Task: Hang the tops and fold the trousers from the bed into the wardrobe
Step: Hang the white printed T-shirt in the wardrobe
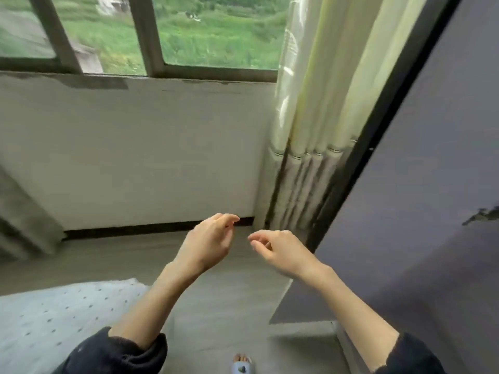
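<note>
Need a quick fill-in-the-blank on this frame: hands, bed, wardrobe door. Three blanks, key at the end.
1. Both the left hand and the right hand hold ____.
2. The bed with the dotted cover lies at the lower ____ of the view.
3. The curtain hangs between the window and the dark wardrobe door, on the window's ____ side.

Missing words: nothing; left; right

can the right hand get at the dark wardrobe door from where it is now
Probably yes. The right hand is empty, fingers loosely curled, held in the air just left of the dark wardrobe door. Nothing lies between them, and the left hand is on the far side.
</note>
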A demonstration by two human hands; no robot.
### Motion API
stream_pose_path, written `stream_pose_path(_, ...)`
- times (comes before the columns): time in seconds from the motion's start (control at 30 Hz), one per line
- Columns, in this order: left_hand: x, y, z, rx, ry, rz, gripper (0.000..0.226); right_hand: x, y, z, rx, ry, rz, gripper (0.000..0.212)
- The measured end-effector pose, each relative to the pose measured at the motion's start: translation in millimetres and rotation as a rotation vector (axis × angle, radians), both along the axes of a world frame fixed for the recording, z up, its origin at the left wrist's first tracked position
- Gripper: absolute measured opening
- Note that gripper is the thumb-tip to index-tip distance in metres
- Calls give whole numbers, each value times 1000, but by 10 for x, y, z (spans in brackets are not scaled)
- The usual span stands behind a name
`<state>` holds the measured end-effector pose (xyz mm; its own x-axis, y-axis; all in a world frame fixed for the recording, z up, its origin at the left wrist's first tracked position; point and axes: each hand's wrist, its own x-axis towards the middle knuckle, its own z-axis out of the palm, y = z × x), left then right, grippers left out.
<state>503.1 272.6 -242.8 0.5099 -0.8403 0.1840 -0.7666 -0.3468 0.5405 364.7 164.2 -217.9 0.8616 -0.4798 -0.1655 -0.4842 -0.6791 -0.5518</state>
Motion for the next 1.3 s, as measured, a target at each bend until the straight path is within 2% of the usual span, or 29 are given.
stream_pose_path(0.2,1177,614,-191,-61,174,462,27,1776,32,-15,-16,-64,292,32)
stream_pose_path(0.37,1995,932,-99,-220,286,851,23,3007,24,-49,25,-53,482,32)
stream_pose_path(0.7,2886,1608,-421,-248,416,1300,25,4882,554,-263,45,64,949,30)
stream_pose_path(0.93,3820,2055,-887,-327,530,1557,26,6335,1349,-493,60,146,1226,32)
stream_pose_path(1.07,4403,2368,-935,-408,552,1689,26,7166,1897,-470,51,165,1351,31)
stream_pose_path(1.2,4698,2699,-872,-442,543,1780,26,7655,2354,-550,51,164,1459,29)
stream_pose_path(1.3,4973,3062,-972,-458,561,1931,26,8162,2944,-735,39,229,1598,30)
